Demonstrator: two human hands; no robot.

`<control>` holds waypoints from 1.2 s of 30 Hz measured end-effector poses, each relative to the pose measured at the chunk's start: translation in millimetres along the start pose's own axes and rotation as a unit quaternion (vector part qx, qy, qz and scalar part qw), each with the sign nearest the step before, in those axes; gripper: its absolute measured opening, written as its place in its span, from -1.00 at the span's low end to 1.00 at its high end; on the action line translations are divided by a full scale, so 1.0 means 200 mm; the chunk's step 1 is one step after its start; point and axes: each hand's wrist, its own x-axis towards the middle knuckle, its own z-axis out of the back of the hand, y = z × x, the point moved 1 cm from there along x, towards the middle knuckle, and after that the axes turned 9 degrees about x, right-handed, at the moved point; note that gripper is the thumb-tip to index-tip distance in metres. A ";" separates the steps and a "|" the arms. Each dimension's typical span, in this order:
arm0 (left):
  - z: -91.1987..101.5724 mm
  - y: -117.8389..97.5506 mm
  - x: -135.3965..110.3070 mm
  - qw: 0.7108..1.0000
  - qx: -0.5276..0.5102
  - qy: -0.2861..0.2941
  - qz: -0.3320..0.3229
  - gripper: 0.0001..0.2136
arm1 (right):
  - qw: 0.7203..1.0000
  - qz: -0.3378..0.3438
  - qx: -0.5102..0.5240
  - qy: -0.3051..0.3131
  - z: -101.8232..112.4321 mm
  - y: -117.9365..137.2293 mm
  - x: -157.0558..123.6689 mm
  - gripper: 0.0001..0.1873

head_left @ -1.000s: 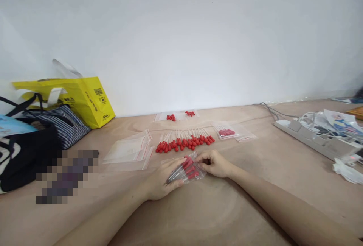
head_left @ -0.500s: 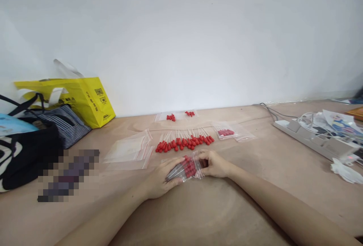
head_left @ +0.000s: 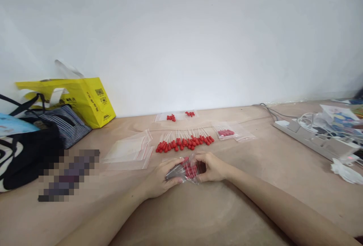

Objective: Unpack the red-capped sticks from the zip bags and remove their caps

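A small clear zip bag (head_left: 185, 169) filled with red-bulbed droppers lies on the brown table (head_left: 215, 215), held at both ends. My left hand (head_left: 159, 179) grips its left end with curled fingers. My right hand (head_left: 213, 167) pinches its right end, fingers closed on the plastic. Just beyond the hands lies a row of loose red-bulbed droppers (head_left: 185, 141). A stack of empty zip bags (head_left: 129, 151) rests to the left of that row.
Filled dropper bags lie at the back centre (head_left: 178, 116) and right of the row (head_left: 231, 132). A yellow bag (head_left: 76, 96), a striped bag (head_left: 61, 123) and a black bag (head_left: 27, 155) crowd the left. A power strip (head_left: 314, 138) with cables and papers sits right.
My right hand has slid left along the bag, closing further over its right end and bunching the plastic. My left hand has stayed in place.
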 end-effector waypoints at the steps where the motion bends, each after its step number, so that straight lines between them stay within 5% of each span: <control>1: 0.00 0.00 0.00 1.000 -0.002 -0.002 -0.003 -0.55 | 1.000 -0.001 -0.002 0.001 0.00 0.00 0.00 -0.75; 26: 0.01 -0.01 0.00 1.000 -0.001 0.009 -0.005 -0.59 | 0.991 -0.049 0.119 -0.030 -0.02 -0.02 -0.01 -0.80; 36: 0.00 0.00 0.00 1.000 0.002 0.022 0.012 -0.60 | 0.900 -0.248 0.344 -0.101 0.22 -0.14 -0.12 -0.64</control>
